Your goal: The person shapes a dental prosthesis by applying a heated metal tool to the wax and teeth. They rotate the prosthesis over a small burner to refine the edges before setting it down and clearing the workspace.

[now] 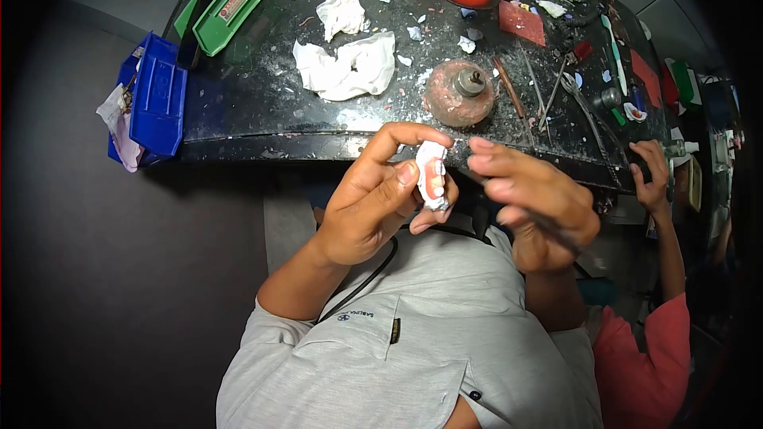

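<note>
In my left hand (373,199) is a small white plaster dental model (426,160) with pink wax and a row of white teeth along it. My left thumb and fingers close round its sides, and the toothed face is turned to the right. My right hand (540,202) is just right of the model, apart from it and smeared by motion. A thin dark tool (572,236) runs through its fingers, its lower end trailing past the palm; its tip and exact kind are too blurred to make out.
On the dusty black bench stand a pink-smeared spirit burner (461,94), crumpled white tissue (346,67), metal hand tools (584,99) and a pink wax sheet (522,24). Blue (159,99) and green bins (232,12) sit at left. Another person's hand (652,179) rests at the right edge.
</note>
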{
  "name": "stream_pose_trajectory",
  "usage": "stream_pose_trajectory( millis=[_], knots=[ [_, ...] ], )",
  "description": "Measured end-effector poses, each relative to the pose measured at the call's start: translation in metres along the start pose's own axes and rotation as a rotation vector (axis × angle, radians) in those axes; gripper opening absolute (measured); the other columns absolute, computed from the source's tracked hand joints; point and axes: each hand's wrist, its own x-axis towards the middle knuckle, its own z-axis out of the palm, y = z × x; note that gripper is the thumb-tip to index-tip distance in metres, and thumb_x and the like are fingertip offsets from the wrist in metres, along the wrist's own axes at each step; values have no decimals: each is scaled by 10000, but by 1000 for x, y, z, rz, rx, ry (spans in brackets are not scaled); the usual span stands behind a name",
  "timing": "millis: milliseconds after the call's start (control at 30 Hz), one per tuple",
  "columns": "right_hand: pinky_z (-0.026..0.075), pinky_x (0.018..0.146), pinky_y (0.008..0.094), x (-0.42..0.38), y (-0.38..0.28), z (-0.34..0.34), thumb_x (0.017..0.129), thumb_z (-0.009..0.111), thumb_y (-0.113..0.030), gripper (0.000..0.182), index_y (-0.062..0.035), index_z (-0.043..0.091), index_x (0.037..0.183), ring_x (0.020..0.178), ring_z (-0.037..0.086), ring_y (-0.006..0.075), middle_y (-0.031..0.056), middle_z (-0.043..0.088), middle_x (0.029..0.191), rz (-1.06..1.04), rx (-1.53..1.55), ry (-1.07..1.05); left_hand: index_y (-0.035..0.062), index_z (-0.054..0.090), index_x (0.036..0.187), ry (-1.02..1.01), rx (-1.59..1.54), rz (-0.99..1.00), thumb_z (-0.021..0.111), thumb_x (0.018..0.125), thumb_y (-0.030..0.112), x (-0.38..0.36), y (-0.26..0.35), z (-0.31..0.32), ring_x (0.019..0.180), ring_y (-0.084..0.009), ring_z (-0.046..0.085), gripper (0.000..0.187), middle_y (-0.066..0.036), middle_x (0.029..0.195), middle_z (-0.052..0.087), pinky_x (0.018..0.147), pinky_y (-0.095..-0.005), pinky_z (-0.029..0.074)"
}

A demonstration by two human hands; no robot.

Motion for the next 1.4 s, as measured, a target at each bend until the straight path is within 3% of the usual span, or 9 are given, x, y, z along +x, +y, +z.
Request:
stream_pose_trajectory(
  millis=[67, 167, 533, 733, 933, 1000, 1133, 1333, 1400],
  knots=[
    [563, 902, 510, -2, 2, 5, 958, 642, -231, 291, 59, 651, 971, 948, 708, 399, 269, 706, 936, -10, -31, -22, -14, 349, 1380, 19, -63, -33, 398, 1069, 206, 0, 1, 1, 729, -124, 513, 384, -175, 934, 611, 619, -242, 406],
    [562, 908, 508, -4, 2, 9, 949, 657, -187, 255, 67, 663, 960, 949, 712, 382, 259, 709, 931, 8, 17, -20, -62, 363, 1347, 36, -79, -7, 425, 1042, 194, 0, 0, 2, 704, -155, 600, 402, -185, 955, 617, 532, -216, 415],
    [564, 932, 452, -2, 1, 7, 876, 682, -12, 142, 52, 697, 1001, 1018, 709, 342, 200, 729, 996, 46, 26, -71, -21, 354, 1377, -26, -179, -47, 411, 1056, 181, -1, 0, -3, 738, -143, 530, 384, -167, 1040, 628, 591, -238, 392],
    [604, 871, 412, -6, 0, 8, 839, 665, 70, 211, 50, 663, 1049, 997, 715, 337, 212, 713, 1041, -146, -317, -101, -15, 377, 1362, -3, -235, -87, 409, 1058, 186, 3, -4, -8, 689, -132, 507, 366, -153, 951, 616, 592, -242, 393],
    [613, 842, 406, -14, 15, 9, 990, 560, -70, 165, 75, 595, 1062, 967, 713, 347, 282, 685, 1031, -111, -234, 248, 7, 392, 1356, 106, 12, 26, 421, 1068, 180, 7, -14, -10, 674, -121, 522, 337, -137, 934, 626, 647, -257, 443],
    [611, 840, 438, -14, 14, 7, 1020, 511, -100, 214, 94, 541, 1107, 978, 702, 372, 326, 660, 1039, -80, -189, 246, 13, 380, 1363, 177, 251, 188, 428, 1068, 161, 7, -18, -10, 708, -120, 559, 333, -129, 954, 638, 685, -264, 474],
    [610, 825, 472, -14, 12, 5, 1043, 456, -127, 259, 111, 467, 1144, 997, 685, 419, 357, 641, 1027, 1, -23, 275, 15, 374, 1359, 191, 280, 196, 435, 1066, 152, 8, -18, -7, 742, -119, 588, 329, -128, 965, 647, 684, -253, 483],
    [603, 807, 406, -19, 9, 1, 1021, 522, -111, 227, 101, 556, 1095, 994, 703, 339, 311, 672, 1014, 144, 45, 249, 5, 434, 1370, 186, 281, 140, 450, 1066, 194, 6, -13, -7, 730, -85, 579, 358, -65, 893, 628, 620, -219, 448],
    [592, 793, 361, -8, 13, 0, 978, 594, -79, 182, 93, 625, 1027, 952, 712, 302, 268, 694, 997, -43, -235, 161, 4, 459, 1363, 191, 294, 91, 453, 1062, 200, 4, -7, -7, 726, -71, 569, 360, -47, 878, 620, 601, -208, 428]
  ],
)
